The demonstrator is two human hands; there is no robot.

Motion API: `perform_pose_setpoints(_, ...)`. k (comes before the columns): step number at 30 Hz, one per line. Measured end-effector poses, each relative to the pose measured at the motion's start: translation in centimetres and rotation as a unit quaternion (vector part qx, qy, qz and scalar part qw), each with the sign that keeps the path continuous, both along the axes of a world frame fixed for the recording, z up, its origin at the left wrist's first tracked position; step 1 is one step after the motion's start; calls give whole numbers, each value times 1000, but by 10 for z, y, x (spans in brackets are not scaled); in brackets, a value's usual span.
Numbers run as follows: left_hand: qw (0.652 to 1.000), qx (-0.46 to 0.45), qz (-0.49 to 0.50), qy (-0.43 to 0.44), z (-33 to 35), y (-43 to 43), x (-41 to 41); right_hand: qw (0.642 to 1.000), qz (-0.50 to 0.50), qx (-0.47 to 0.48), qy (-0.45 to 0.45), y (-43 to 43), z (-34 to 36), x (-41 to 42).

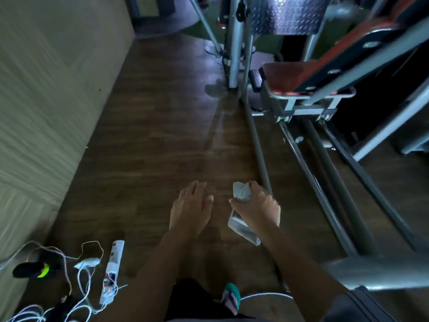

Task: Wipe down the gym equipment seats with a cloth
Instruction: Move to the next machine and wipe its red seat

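Note:
My right hand is closed around a crumpled grey cloth, which sticks out above my fingers and hangs below my palm. My left hand hovers just to its left with fingers spread and nothing in it. Both hands are over the wooden floor, low in the view. A red padded seat on a grey metal frame stands far ahead at the upper right, with its red backrest slanting up behind it. Neither hand touches the seat.
Grey steel rails of the machine run along the floor on the right. A metal footplate stands at the top. A power strip with tangled white cables lies at the lower left beside a wall. A sandalled foot shows at the bottom.

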State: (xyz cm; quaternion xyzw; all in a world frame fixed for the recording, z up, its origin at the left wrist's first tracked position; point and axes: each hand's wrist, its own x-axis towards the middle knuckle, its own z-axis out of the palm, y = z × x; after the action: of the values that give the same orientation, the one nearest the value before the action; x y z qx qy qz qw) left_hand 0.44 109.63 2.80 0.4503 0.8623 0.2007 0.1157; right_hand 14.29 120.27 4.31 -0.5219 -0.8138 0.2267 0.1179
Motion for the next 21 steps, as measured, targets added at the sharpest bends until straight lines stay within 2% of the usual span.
perform_pose_setpoints(8,1000,4,18,-10,-9,133,-137,1000,4,-11,16,135,-13,-132)
perform_pose_setpoints(16,999,-4,-47,18,5,286,-299,999,-40,4,3,280,0,-279)
perform_pose_setpoints(21,996,-21,-85,16,7,383,-367,997,-79,1,0,366,0,-340)
